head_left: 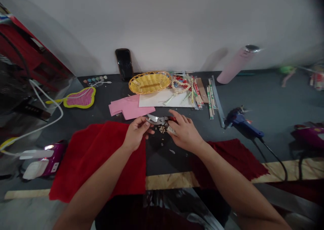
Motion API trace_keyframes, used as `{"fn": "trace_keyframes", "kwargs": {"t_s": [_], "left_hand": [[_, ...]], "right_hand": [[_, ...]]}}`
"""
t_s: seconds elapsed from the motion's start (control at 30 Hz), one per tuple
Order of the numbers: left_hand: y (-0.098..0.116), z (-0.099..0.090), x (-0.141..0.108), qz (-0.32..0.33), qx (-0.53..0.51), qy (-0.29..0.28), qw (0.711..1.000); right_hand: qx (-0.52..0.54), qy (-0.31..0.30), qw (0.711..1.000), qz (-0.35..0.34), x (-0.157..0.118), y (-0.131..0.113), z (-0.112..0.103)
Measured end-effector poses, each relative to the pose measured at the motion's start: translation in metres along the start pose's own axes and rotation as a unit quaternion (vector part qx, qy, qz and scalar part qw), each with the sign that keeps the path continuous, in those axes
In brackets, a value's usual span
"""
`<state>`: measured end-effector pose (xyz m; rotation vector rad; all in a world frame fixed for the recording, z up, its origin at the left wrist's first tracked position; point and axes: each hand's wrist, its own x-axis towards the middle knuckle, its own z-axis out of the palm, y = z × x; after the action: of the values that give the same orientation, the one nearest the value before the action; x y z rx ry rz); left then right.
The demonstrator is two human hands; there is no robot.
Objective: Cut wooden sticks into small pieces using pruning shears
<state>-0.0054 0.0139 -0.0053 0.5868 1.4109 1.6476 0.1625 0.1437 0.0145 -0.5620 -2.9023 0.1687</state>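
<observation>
My right hand [186, 130] is wrapped round the handles of pruning shears [155, 119], whose blades point left. Close to the blade tips, my left hand [136, 133] has its thumb and forefinger pinched together; a tiny pale piece seems to be between them, too small to make out. Below the blades, several small beige pieces [162, 129] lie in a loose pile on the dark table [162, 162]. A red cloth [101, 155] lies under my left forearm. Pink paper sheets [134, 110] lie just beyond my left hand.
A yellow basket [150, 83], a white board [157, 99] and wrapped sticks [211, 98] lie behind my hands. A phone [124, 64] leans on the wall. To the right are a pink bottle [235, 65], a blue glue gun [244, 123] and a dark red cloth [236, 155].
</observation>
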Motion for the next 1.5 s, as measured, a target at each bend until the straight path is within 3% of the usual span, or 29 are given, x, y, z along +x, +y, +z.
{"fn": "trace_keyframes", "kwargs": {"t_s": [0.53, 0.77, 0.97, 1.5], "left_hand": [[0.001, 0.003, -0.002, -0.022, 0.027, -0.006, 0.999], [0.001, 0.001, -0.004, -0.029, 0.023, 0.007, 0.999], [0.005, 0.005, -0.009, -0.029, 0.025, -0.009, 0.999], [0.007, 0.004, -0.013, -0.011, 0.008, -0.013, 1.0]], "right_hand": [[-0.001, 0.002, 1.0, 0.002, 0.0, -0.007, 0.004], [0.053, 0.021, 0.998, 0.035, 0.001, -0.005, 0.007], [0.039, -0.02, 0.999, 0.008, 0.001, -0.005, 0.004], [-0.001, -0.01, 1.0, 0.018, 0.0, -0.007, 0.002]]}}
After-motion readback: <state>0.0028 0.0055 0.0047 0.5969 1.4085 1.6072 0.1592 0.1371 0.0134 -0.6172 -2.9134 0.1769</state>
